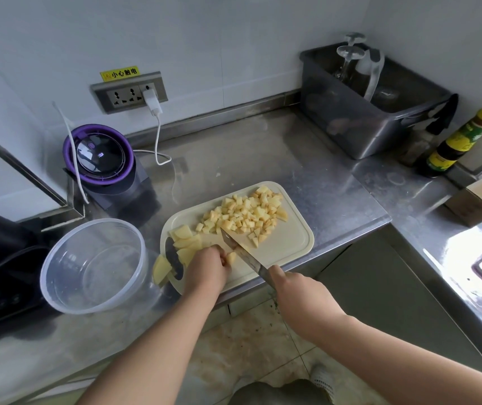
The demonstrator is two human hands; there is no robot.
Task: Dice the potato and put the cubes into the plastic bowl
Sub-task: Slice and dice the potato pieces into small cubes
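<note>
Left hand [207, 266]: fingers curled on a potato piece [231, 257], steadying it for cutting.
Right hand [295, 290]: clamped round the knife [242, 252], its blade beside that piece.
Cubes [245, 214]: heaped at the far end of the cutting board [286, 244], away from the blade.
Plastic bowl [58, 290]: on the desk [263, 153] just left of the board, seemingly empty.

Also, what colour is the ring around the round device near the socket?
Purple; the ring shows best in the head view.

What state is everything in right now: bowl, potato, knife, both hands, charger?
plastic bowl, upright, empty.
potato cubes, diced, piled on the cutting board.
potato slices, undiced, at the board's left end.
potato piece, held under curled fingers of the left hand.
knife, gripped by the right hand, blade beside that piece.
charger, plugged into the wall socket.
</note>
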